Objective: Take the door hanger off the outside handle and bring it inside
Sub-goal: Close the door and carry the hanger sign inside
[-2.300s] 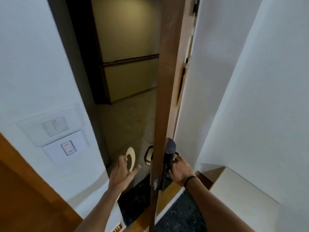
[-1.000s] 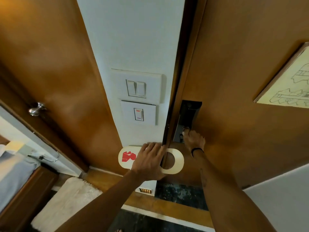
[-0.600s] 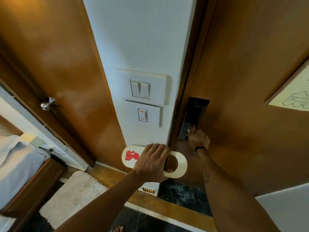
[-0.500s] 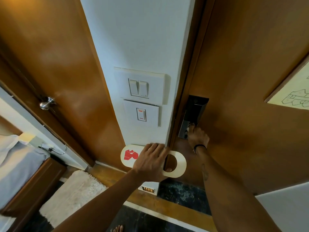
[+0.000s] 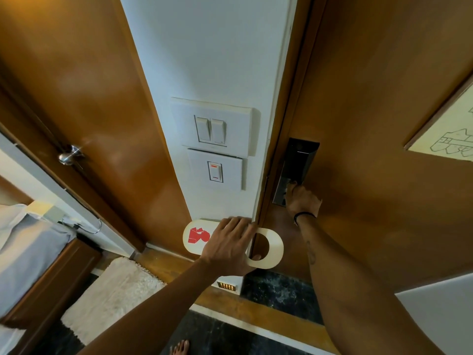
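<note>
My left hand (image 5: 229,245) holds a cream door hanger (image 5: 273,248) flat and sideways in front of the white wall strip; its round hole points right and a red mark shows at its left end. The thumb hooks through the hole. The wooden room door (image 5: 378,119) on the right looks closed against its frame. My right hand (image 5: 302,199) grips the inside handle below the black lock plate (image 5: 300,162); the handle itself is mostly hidden by the fingers.
Light switches (image 5: 211,129) and a single switch (image 5: 215,171) sit on the wall above the hanger. A second wooden door with a metal knob (image 5: 69,155) stands left. A white rug (image 5: 110,293) lies on the floor. A framed plan (image 5: 450,131) hangs on the room door.
The door, open 2.3 s ago with the corridor in view, is now shut. My left hand brought the hanger inside. Over the last second both hands stay nearly still.
</note>
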